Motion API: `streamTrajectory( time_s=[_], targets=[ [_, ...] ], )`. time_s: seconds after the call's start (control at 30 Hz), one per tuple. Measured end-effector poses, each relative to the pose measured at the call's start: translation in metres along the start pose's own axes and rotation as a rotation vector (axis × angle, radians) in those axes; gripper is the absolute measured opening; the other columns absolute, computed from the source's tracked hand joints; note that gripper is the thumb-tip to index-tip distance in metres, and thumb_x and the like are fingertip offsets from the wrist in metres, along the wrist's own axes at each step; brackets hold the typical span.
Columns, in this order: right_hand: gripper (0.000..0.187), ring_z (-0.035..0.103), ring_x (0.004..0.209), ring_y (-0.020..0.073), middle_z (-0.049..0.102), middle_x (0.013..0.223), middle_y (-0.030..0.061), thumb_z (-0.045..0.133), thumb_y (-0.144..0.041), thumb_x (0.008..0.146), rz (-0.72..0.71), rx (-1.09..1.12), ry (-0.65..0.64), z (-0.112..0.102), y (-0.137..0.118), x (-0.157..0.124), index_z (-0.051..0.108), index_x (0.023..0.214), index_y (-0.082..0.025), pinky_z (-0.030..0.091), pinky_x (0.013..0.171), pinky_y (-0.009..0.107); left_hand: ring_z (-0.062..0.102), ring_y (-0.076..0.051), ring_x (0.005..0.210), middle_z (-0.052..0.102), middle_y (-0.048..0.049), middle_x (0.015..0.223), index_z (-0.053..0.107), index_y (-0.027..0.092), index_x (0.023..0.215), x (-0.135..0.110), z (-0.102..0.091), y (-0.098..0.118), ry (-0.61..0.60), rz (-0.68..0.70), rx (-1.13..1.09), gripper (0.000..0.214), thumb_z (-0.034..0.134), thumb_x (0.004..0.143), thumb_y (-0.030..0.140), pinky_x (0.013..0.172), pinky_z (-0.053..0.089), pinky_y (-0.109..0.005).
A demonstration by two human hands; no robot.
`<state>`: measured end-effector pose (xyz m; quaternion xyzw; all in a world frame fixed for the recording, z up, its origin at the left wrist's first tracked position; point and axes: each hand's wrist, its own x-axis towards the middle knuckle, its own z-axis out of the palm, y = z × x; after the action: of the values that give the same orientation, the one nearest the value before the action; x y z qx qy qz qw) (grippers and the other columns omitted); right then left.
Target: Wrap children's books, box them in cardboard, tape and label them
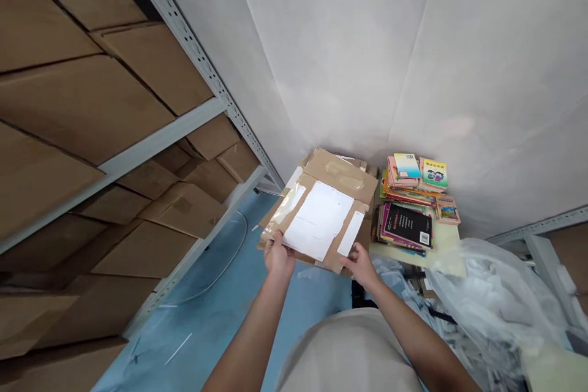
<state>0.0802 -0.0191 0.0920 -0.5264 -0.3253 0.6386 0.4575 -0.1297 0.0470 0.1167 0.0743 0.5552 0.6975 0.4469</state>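
Between my two hands is a flattened cardboard box [342,170], with clear tape and white paper sheets stuck on its upper face. My left hand [279,257] grips its near left corner, thumb on top and fingers mostly hidden beneath. At the near right edge, my right hand [361,264] pinches the cardboard beside a narrow white strip. More cardboard [365,236] shows under and behind the held piece. Just to the right, stacks of thin books [407,223] lie on a pale yellow surface [448,242].
Metal shelving [184,43] packed with brown cartons [78,113] rises on the left. A pale wall [349,49] stands behind. At lower right lies a translucent plastic bag [496,288] with white contents. A thin cable [229,263] curves across the blue floor [206,331].
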Motion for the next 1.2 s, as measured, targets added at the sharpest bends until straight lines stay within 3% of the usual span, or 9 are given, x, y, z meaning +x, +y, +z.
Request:
streamTrajectory(
  time_s=[0.1,0.17,0.23,0.33,0.43,0.6,0.87,1.07,1.2],
  targets=[
    [0.067,0.068,0.09,0.0241,0.071,0.102,0.0072,0.083,-0.051,0.056,-0.137,-0.032,0.305,-0.027,0.017,-0.032,0.054,0.111,-0.026,0.056,0.079,0.04,0.063,-0.011,0.07,0.07,0.0021,0.082,0.063,0.021,0.085,-0.011,-0.023,0.013,-0.051,0.113,-0.006,0.027,0.077,0.073,0.04,0.067,0.052,-0.024],
    [0.07,0.063,0.11,0.0267,0.065,0.12,0.012,0.075,-0.058,0.064,-0.264,-0.066,0.563,-0.057,0.015,-0.057,0.051,0.121,-0.025,0.05,0.094,0.045,0.062,-0.011,0.069,0.069,0.001,0.081,0.062,0.019,0.083,-0.017,-0.035,0.025,-0.182,0.201,0.08,0.037,0.078,0.068,0.049,0.065,0.051,-0.023],
    [0.075,0.057,0.121,0.029,0.059,0.13,0.0156,0.07,-0.063,0.068,-0.36,-0.112,0.712,-0.089,0.007,-0.087,0.049,0.128,-0.023,0.046,0.1,0.048,0.059,-0.011,0.065,0.068,0.001,0.076,0.06,0.018,0.078,-0.024,-0.038,0.035,-0.347,0.247,0.196,0.043,0.078,0.064,0.055,0.061,0.049,-0.022],
    [0.078,0.05,0.13,0.0307,0.053,0.139,0.0173,0.07,-0.064,0.07,-0.454,-0.15,0.84,-0.128,-0.01,-0.14,0.048,0.131,-0.022,0.041,0.105,0.049,0.049,-0.009,0.052,0.058,0.0045,0.06,0.053,0.018,0.065,-0.045,-0.023,0.042,-0.625,0.209,0.352,0.046,0.078,0.062,0.057,0.049,0.041,-0.02],
    [0.078,0.046,0.134,0.0306,0.049,0.145,0.0149,0.071,-0.063,0.07,-0.501,-0.126,0.913,-0.147,-0.022,-0.194,0.047,0.135,-0.025,0.038,0.107,0.049,0.043,-0.008,0.046,0.052,0.0057,0.053,0.05,0.019,0.061,-0.083,0.01,0.031,-0.914,0.114,0.458,0.047,0.077,0.062,0.058,0.043,0.036,-0.019],
    [0.054,0.055,0.124,0.0272,0.064,0.13,0.009,0.066,-0.058,0.079,-0.58,-0.04,1.018,-0.164,-0.017,-0.273,0.059,0.122,-0.026,0.042,0.104,0.045,0.047,-0.01,0.047,0.055,0.0037,0.055,0.056,0.019,0.065,-0.168,0.058,-0.013,-1.314,-0.001,0.589,0.045,0.074,0.062,0.061,0.043,0.038,-0.021],
    [0.034,0.063,0.089,0.0219,0.072,0.093,0.0036,0.066,-0.056,0.079,-0.546,0.11,1.393,-0.212,0.041,-0.417,0.066,0.093,-0.024,0.05,0.087,0.038,0.052,-0.013,0.054,0.059,0.0014,0.06,0.06,0.019,0.068,-0.312,0.094,-0.109,-1.732,-0.013,0.696,0.044,0.072,0.064,0.061,0.049,0.042,-0.023],
    [0.038,0.061,0.107,0.0253,0.071,0.111,0.0065,0.067,-0.058,0.077,-0.532,0.282,1.603,-0.253,0.077,-0.507,0.068,0.097,-0.026,0.048,0.093,0.042,0.059,-0.019,0.069,0.065,-0.0018,0.069,0.066,0.021,0.07,-0.441,0.116,-0.186,-1.977,0.052,0.709,0.031,0.073,0.067,0.052,0.065,0.048,-0.028],
    [0.046,0.057,0.116,0.028,0.065,0.127,0.0099,0.067,-0.062,0.076,-0.458,0.333,1.714,-0.284,0.092,-0.545,0.068,0.106,-0.026,0.049,0.092,0.044,0.06,-0.022,0.088,0.067,-0.0028,0.083,0.068,0.024,0.073,-0.514,0.124,-0.223,-2.008,0.039,0.706,0.017,0.076,0.066,0.037,0.082,0.05,-0.032]
  ],
)
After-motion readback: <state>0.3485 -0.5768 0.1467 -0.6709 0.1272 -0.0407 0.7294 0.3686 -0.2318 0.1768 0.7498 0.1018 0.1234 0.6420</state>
